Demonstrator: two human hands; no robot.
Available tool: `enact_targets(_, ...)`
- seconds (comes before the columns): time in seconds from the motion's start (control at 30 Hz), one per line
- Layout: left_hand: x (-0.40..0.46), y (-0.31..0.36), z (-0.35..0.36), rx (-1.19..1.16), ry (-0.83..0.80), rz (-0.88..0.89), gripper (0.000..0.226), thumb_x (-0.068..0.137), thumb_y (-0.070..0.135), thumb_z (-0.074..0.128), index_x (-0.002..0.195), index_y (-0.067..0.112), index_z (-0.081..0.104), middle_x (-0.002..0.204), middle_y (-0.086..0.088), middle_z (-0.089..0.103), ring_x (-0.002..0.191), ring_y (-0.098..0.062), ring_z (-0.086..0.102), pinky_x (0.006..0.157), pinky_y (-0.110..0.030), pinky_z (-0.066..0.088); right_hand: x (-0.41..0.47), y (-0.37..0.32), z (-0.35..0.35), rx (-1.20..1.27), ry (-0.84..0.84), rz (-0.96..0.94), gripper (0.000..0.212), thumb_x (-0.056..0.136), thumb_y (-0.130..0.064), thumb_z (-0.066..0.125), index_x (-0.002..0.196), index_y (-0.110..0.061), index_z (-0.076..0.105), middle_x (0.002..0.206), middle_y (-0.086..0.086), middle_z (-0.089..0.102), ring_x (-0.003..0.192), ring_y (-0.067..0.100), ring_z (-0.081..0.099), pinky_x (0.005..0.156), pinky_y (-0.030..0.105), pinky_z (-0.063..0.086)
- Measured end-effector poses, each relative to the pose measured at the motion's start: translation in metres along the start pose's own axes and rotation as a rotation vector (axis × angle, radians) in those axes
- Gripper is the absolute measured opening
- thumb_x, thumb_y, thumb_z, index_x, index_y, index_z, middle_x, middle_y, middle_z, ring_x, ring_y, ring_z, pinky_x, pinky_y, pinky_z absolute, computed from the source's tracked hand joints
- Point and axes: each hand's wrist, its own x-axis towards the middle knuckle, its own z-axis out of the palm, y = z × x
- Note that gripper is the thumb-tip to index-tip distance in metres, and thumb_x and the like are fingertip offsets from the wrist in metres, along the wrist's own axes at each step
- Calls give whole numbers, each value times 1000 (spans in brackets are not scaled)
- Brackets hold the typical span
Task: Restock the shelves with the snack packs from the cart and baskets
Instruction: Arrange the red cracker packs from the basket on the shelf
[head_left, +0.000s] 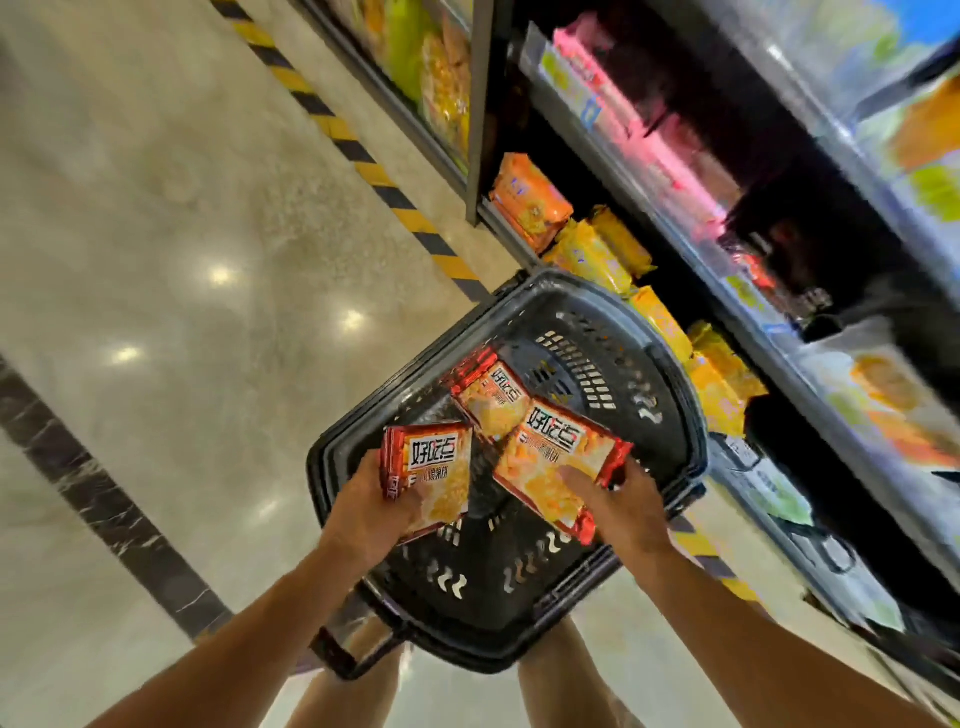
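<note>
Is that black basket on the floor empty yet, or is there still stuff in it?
Nearly empty: one red snack pack lies in the black basket; bare mesh elsewhere.

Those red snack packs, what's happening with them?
A person is taking them out of a black basket on the floor to put on the shelves. The left hand grips one red pack, maybe a small stack. The right hand grips another red pack. A third pack shows just past those two, over the basket. The bottom shelf beside the basket already holds orange and yellow packs.
</note>
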Motion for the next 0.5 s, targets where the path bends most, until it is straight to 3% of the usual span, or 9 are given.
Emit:
enact_targets(0.1, -61, 21, -29, -72, 16, 70, 38, 91, 35, 73, 125, 28, 55, 105, 10, 71, 94, -12, 71, 76, -22, 55, -66, -34, -28, -2, 12, -65, 38, 80, -36, 83, 113, -22, 72, 105, -6, 76, 102, 17, 71, 91, 41, 57)
enact_targets(0.17, -105, 39, -53, -117, 3, 120, 40, 90, 34, 75, 125, 30, 57, 103, 16, 72, 90, -3, 70, 76, -21, 58, -116, -57, -45, 20, 58, -114, 49, 74, -52, 82, 114, -24, 71, 105, -7, 76, 102, 17, 72, 93, 48, 56)
enact_targets(0.23, -145, 57, -75, -144, -12, 151, 39, 89, 34, 77, 124, 31, 60, 106, 13, 73, 95, -8, 71, 87, -35, 61, -165, -75, -60, 107, 71, -141, 47, 78, -47, 82, 114, -20, 68, 105, -6, 75, 99, 14, 72, 90, 41, 58)
enact_targets(0.33, -205, 76, -108, -180, -28, 213, 37, 88, 36, 77, 121, 32, 62, 111, 9, 73, 103, -16, 71, 91, -44, 60, -241, -97, -82, 174, 116, -142, 28, 88, -31, 76, 111, -19, 65, 98, -12, 73, 85, 3, 71, 67, 12, 54)
enact_targets(0.4, -239, 84, -129, -221, -37, 252, 41, 86, 38, 78, 123, 31, 63, 112, 8, 74, 104, -16, 71, 89, -44, 61, -287, -103, -93, 207, 152, -182, 24, 89, -31, 76, 106, -18, 66, 93, -9, 74, 80, 2, 72, 63, 10, 51)
enact_targets(0.5, -286, 93, -153, -256, -52, 311, 43, 83, 39, 78, 123, 29, 66, 112, 7, 74, 104, -15, 71, 81, -33, 62, -343, -101, -107, 268, 170, -206, 20, 89, -33, 75, 103, -21, 67, 91, -6, 75, 81, 3, 72, 66, 14, 51)
